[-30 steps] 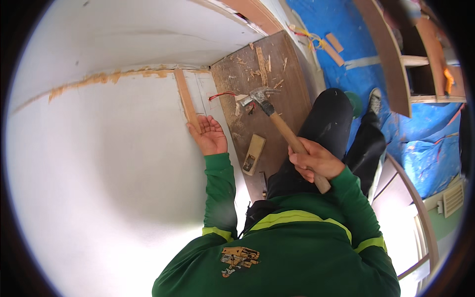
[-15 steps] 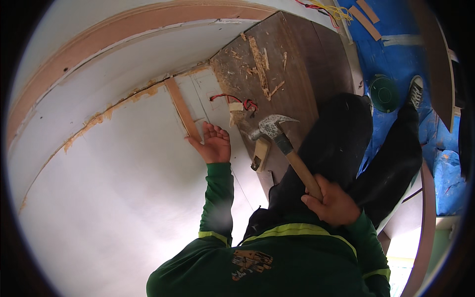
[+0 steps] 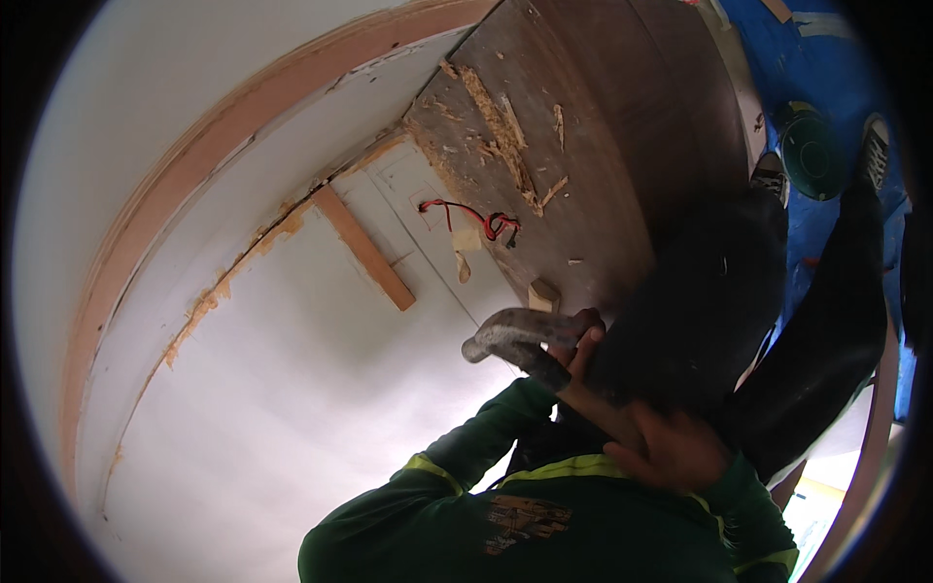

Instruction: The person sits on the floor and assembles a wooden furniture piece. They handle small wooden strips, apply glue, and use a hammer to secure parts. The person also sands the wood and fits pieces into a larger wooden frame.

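My right hand is closed around the wooden handle of a claw hammer, whose metal head points to the left. Partly behind the hammer head is my left hand, close to my dark-trousered thigh. Its fingers are mostly hidden and blurred, so what they hold, if anything, does not show. Just beyond it a small wooden block sits on the brown wooden board, its near end covered. A flat reddish-brown wood strip stands out against the white surface, apart from both hands.
Splintered wood pieces and crumbs lie on the brown board. Red and black wires come out of the white surface beside a bit of tape. A green round container stands on blue floor sheeting near my shoes.
My left hand has let go of the wood strip, which stays up, and has drawn back towards my thigh. The hammer has moved down and left, its head turned. The view has shifted slightly.
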Demonstrator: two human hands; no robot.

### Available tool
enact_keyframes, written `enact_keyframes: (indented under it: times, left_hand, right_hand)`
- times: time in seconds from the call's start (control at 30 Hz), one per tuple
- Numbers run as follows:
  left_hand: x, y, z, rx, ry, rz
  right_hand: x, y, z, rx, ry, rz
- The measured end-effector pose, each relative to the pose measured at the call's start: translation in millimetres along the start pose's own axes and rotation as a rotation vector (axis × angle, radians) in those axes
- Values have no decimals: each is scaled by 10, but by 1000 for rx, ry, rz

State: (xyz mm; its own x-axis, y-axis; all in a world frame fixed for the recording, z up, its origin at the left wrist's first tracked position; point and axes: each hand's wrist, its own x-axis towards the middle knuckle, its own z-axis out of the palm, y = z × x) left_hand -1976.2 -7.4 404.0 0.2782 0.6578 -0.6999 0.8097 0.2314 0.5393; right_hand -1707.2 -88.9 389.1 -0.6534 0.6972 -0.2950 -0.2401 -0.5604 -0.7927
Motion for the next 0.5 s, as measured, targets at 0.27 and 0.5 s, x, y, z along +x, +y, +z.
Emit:
enact_keyframes:
  times: [0.27,0.5]
  left_hand:
    - [284,-85,-84,35,-34,104]
    - [305,-231,-90,103,-29,196]
  right_hand:
    - [24,243,73,-214,98,-206]
    - [119,279,34,-189,193,-314]
